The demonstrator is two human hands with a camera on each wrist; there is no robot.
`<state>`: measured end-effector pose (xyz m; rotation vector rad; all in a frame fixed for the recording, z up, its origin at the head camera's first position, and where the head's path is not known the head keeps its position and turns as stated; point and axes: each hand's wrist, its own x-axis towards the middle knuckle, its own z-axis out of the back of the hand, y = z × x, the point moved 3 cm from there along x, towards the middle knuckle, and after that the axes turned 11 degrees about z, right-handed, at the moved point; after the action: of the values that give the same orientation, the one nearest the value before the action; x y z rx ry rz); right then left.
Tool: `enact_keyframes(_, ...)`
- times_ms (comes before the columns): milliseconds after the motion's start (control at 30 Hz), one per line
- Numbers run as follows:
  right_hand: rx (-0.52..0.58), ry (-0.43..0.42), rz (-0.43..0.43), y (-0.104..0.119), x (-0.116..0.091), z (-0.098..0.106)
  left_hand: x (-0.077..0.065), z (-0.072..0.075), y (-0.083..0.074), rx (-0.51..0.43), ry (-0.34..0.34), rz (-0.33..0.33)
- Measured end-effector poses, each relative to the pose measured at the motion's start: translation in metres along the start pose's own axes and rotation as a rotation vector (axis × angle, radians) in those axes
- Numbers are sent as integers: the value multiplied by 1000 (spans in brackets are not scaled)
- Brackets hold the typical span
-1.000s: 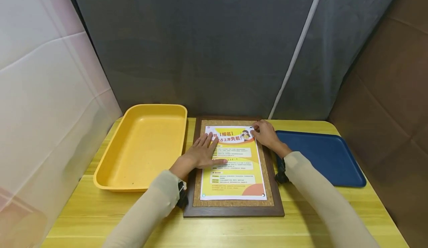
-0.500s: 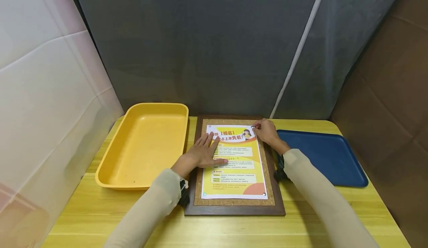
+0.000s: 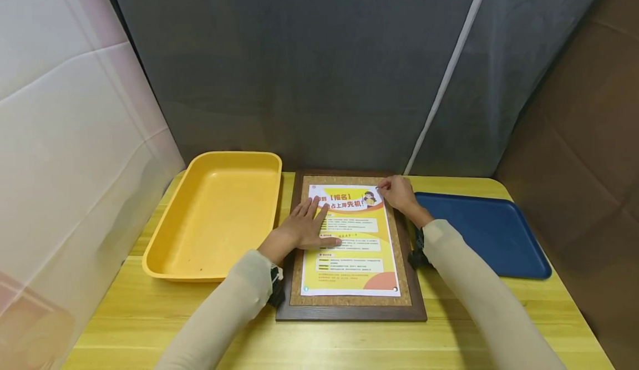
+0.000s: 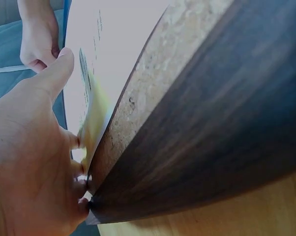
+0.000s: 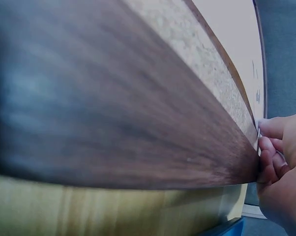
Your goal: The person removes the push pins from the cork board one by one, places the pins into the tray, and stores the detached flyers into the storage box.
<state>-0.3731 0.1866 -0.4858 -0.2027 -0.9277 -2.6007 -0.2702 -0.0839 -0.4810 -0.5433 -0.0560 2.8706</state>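
A printed poster [image 3: 349, 281], yellow and white, lies on a cork board [image 3: 356, 302] with a dark wooden frame [image 3: 349, 313]. My left hand [image 3: 304, 228] rests flat on the poster's left side with the fingers spread. At the top right corner, the thumb and fingertips of my right hand [image 3: 399, 195] pinch a small dark pushpin [image 3: 378, 188], mostly hidden by the fingers. In the right wrist view, the right hand [image 5: 283, 152] reaches over the frame's edge with its fingers curled. Small round pins [image 3: 395, 289] sit at both lower corners of the poster.
To the left stands a yellow tray [image 3: 214, 220], its base marked by a few specks. A dark blue tray [image 3: 484, 234] lies to the right, partly behind the right forearm. Everything rests on a wooden table [image 3: 344, 348] before a grey curtain [image 3: 299, 81].
The fingertips of my right hand shift slightly at the poster's top right corner. My left hand stays in place on the poster, and the head view moves a little.
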Motion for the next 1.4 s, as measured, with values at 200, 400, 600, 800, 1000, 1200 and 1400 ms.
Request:
enact_keyframes(200,-6,-27,-1,1,1,-1,15,-13,6,36,32,10)
enact_keyframes(400,-31,-37,-4,-1,5,-2,14,-12,5,35,32,19)
enact_keyframes(600,-45,-16,-34,0,8,-3,-5,2,0,21,6,13)
enact_keyframes(800,-40,16,-75,3,9,-3,-8,4,-2,31,7,15)
enact_keyframes(1000,-35,54,-66,4,9,-3,-8,4,-2,35,19,24)
enact_keyframes(1200,-24,111,-38,4,11,0,-8,5,-3,45,26,22)
enact_keyframes(1400,22,155,-62,4,11,0,-9,6,-3,53,30,22)
